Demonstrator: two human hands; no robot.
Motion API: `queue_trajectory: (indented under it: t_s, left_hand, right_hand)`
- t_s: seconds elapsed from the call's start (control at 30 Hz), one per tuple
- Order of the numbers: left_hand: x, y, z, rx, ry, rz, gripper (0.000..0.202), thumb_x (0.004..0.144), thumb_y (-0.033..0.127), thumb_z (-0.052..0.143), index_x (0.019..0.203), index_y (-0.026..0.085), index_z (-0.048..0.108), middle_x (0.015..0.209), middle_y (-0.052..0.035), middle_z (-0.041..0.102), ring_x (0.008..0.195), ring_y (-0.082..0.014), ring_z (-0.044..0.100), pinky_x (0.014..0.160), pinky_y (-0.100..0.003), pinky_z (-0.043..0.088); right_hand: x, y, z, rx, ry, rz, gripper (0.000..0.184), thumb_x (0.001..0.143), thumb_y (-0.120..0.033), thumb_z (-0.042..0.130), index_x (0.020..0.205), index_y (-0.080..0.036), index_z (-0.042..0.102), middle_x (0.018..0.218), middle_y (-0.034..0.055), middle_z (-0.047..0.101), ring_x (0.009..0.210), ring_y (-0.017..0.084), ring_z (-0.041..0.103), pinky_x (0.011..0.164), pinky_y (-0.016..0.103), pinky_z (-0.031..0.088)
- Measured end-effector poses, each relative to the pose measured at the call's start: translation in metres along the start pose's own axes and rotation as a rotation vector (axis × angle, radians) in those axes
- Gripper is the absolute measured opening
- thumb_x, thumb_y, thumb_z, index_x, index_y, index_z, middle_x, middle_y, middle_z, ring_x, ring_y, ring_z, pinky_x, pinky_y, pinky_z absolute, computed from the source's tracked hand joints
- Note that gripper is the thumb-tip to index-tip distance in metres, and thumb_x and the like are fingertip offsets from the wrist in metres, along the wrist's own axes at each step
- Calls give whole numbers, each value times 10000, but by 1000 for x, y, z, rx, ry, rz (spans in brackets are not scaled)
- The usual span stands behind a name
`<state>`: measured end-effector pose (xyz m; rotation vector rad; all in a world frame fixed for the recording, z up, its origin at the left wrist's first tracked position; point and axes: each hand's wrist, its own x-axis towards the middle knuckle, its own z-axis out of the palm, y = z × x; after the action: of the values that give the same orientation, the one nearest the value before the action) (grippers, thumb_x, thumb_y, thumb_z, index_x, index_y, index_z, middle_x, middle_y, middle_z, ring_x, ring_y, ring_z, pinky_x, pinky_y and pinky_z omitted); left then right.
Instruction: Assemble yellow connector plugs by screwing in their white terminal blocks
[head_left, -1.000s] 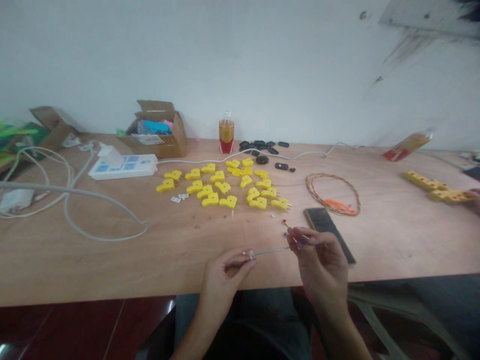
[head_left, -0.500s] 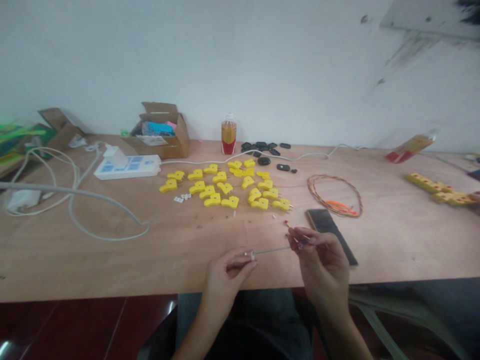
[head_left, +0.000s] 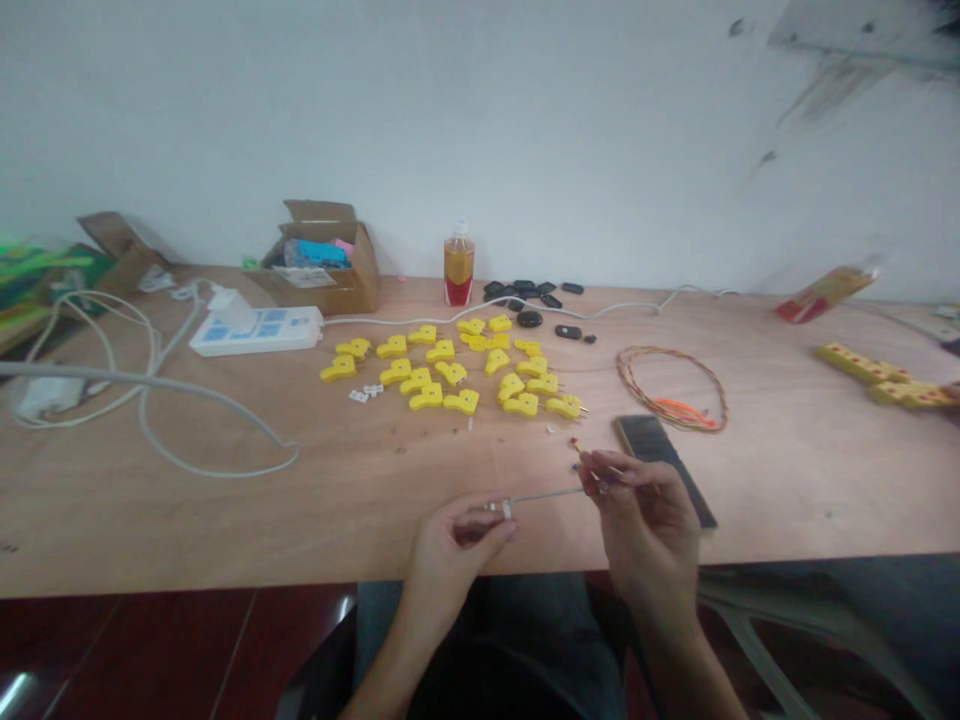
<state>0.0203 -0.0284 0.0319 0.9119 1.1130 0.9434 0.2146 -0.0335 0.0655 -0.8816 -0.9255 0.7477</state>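
Observation:
My left hand [head_left: 457, 540] is closed, pinching a small white piece [head_left: 507, 509] between thumb and fingertips. From that piece a thin grey rod [head_left: 547, 494] runs right to my right hand [head_left: 649, 525], whose fingers are closed round its other end. The grip there hides most of what is held; something purplish shows between the fingers. Just beyond these fingertips a short yellow lead with a red tip [head_left: 575, 444] sticks out, with a small bluish tip below it. Behind my right hand lies a dark phone [head_left: 660, 455], partly covered by it.
Several yellow plugs [head_left: 426, 397] lie mid-table, with small white blocks [head_left: 358, 396] beside them. A coiled wire [head_left: 622, 375] lies right. Behind are a bottle [head_left: 459, 270], black pieces [head_left: 529, 319] and a cardboard box [head_left: 352, 295]. A power strip [head_left: 281, 330] and white cables are left.
The view has shifted very slightly. Both hands keep the same grip, with the rod still between them and the small white piece at its left end.

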Motion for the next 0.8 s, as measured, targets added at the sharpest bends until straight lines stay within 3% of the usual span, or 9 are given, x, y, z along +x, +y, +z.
queue_trajectory:
  t_s: [0.2,0.37,0.8]
  left_hand:
    - [0,0,1,38,3,-5,359,713,304,900,1042,165,855,888,-93,869,851,-283,842,790,-328,674]
    - [0,2,2,55,33,-3,316,670,313,907,951,175,866,862,-97,866,826,-293,842,755,-332,679]
    - [0,4,4,62,70,21,303,646,350,927,893,185,867,839,-107,862,797,-306,838,729,-352,682]
  right_hand:
    - [0,-1,1,-15,6,-8,112,909,-242,837,896,-261,728,1027,22,847,944,221,828,792,350,671]
    - [-1,1,-2,-35,6,2,117,911,-245,831,905,-263,716,1041,29,842,959,236,824,807,384,672]
    - [-4,4,-9,-46,-17,29,135,908,-170,814,924,-262,717,1063,22,836,990,216,812,805,349,677]
